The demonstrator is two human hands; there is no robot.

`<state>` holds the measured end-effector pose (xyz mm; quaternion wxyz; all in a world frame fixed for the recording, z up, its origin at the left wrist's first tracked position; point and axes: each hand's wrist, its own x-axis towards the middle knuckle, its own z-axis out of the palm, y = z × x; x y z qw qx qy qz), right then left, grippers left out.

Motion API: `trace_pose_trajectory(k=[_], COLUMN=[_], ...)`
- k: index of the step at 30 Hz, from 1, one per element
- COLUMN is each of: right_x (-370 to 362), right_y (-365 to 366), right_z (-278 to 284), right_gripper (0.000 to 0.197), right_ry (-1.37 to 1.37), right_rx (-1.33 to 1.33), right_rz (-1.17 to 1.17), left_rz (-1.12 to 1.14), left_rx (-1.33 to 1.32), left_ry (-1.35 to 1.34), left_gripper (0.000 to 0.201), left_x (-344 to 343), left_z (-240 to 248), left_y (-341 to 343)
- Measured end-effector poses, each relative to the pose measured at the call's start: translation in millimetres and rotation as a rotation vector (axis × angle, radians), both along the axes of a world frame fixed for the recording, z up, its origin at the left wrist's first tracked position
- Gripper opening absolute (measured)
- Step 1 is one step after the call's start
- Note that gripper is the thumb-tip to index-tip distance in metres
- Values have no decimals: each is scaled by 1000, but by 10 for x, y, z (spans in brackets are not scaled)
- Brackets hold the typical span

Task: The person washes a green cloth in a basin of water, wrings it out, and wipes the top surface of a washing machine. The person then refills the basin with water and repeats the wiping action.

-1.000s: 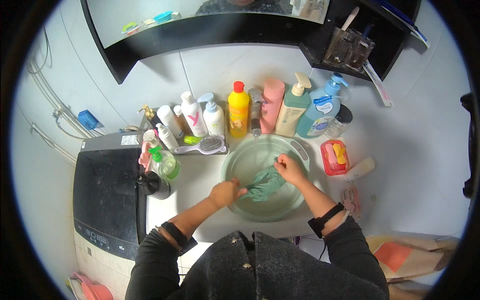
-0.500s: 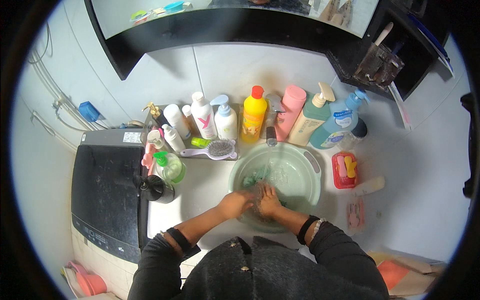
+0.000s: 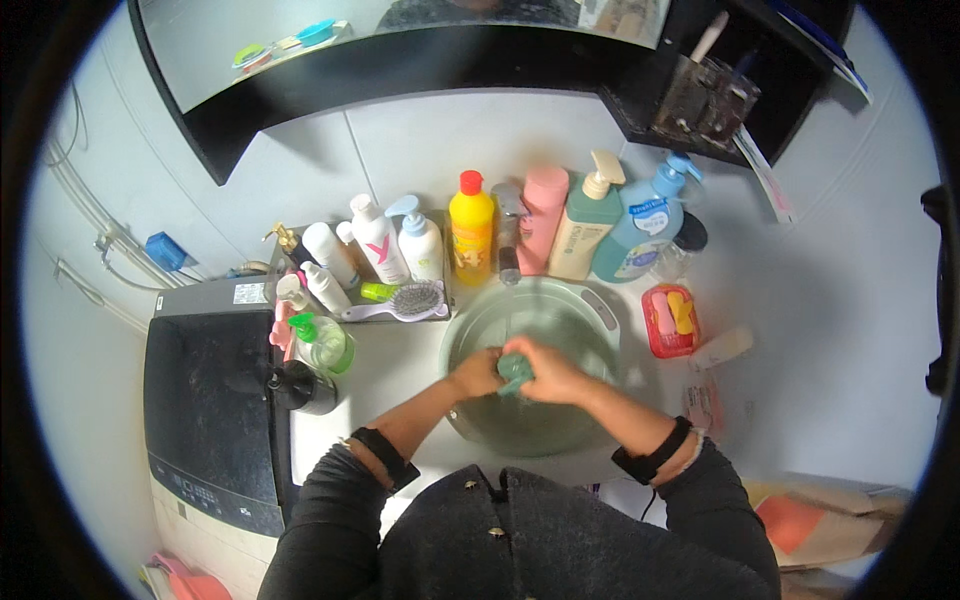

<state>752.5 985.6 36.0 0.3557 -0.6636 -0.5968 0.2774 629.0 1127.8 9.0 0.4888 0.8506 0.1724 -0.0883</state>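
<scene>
A bunched green cloth (image 3: 514, 372) is gripped between my two hands over the round pale-green basin (image 3: 458, 410). My left hand (image 3: 476, 374) closes on the cloth's left side. From the right, my right hand (image 3: 548, 372) wraps it with curled fingers. Part of the cloth sticks out below the fingers. The basin sits under the grey faucet (image 3: 508, 262) and holds some water. How deep the water stands I cannot tell.
Behind the basin stand several bottles, among them a yellow one (image 3: 471, 235) and a pink one (image 3: 543, 220). A hairbrush (image 3: 412, 300) lies to their left. A red soap dish (image 3: 671, 322) is at the right. A black-topped washing machine (image 3: 212, 400) stands at the left.
Both hands have come up from low in the basin, and the green cloth is now bunched between them. The view has shifted somewhat.
</scene>
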Motion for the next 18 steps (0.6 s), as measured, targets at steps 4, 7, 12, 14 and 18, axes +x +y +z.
trace_pose_trajectory(k=[4, 7, 12, 14, 18], right_x=[317, 229, 23, 26, 8], right_y=[-172, -158, -49, -16, 62], right_z=[354, 251, 128, 249, 653], right_gripper=[76, 76, 46, 43, 43], right_ry=[350, 492, 1092, 1277, 1379], right_rx=[-36, -115, 81, 230, 301], right_rz=[-213, -95, -336, -287, -406], left_rz=[165, 294, 490, 427, 174], left_rx=[33, 100, -594, -1150, 449], left_ry=[-137, -387, -659, -718, -670], left_gripper=[41, 46, 50, 63, 79], left_x=[86, 199, 215, 87, -111], left_z=[439, 747, 972, 982, 975], left_y=[67, -80, -340, -340, -298])
